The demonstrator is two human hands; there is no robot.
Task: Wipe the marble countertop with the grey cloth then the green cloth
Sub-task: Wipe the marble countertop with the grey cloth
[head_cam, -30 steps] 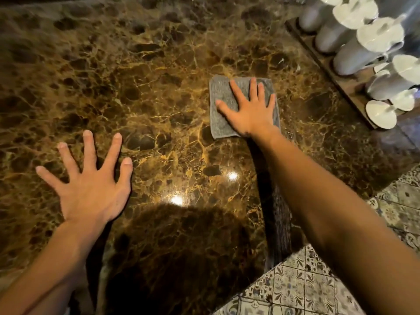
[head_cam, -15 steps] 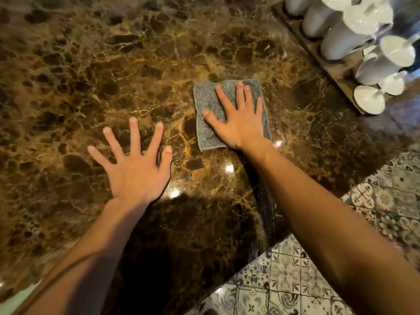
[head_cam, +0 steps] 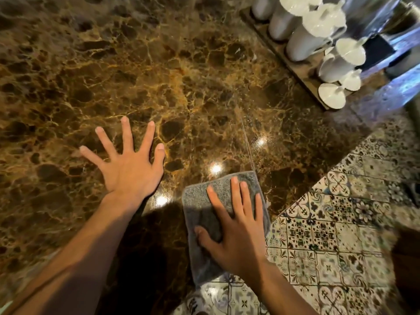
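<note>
Right hand (head_cam: 236, 233) lies flat, palm down, on the grey cloth (head_cam: 205, 220), fingers (head_cam: 235, 192) extended and slightly spread, pressing, not gripping. Cloth sits at the near edge of the marble bench (head_cam: 159, 64), its near end overhanging the patterned tile floor (head_cam: 336, 246). Left hand (head_cam: 128, 165) flat on bare marble just beside the cloth, fingers splayed wide, holding nothing. Far right: white ceramic vessels (head_cam: 304, 42) on a wooden tray (head_cam: 302, 71).
</note>
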